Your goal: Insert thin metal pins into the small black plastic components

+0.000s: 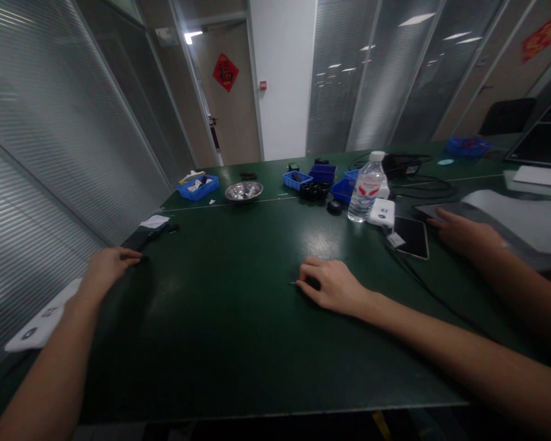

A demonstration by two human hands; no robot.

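Note:
At the left side of the dark green table (220,318), my left hand (108,269) is closed in a pinch. A small dark thing (144,259) shows at its fingertips, too dim to name. My right hand (330,285) rests on the tabletop right of the middle, thumb and fingers curled together. From its fingertips a thin, pale, pin-like piece (292,282) sticks out to the left; its kind cannot be made out. Beyond the left hand lie dark cables (158,233) and a white paper (155,221).
A metal bowl (243,192) and blue bins (198,187) stand at the back. Right of centre are a water bottle (366,190), a white box-shaped device (382,212) and a phone (411,237). Another person's hand (468,234) touches a grey laptop-like slab (496,223). A white device (41,321) lies far left.

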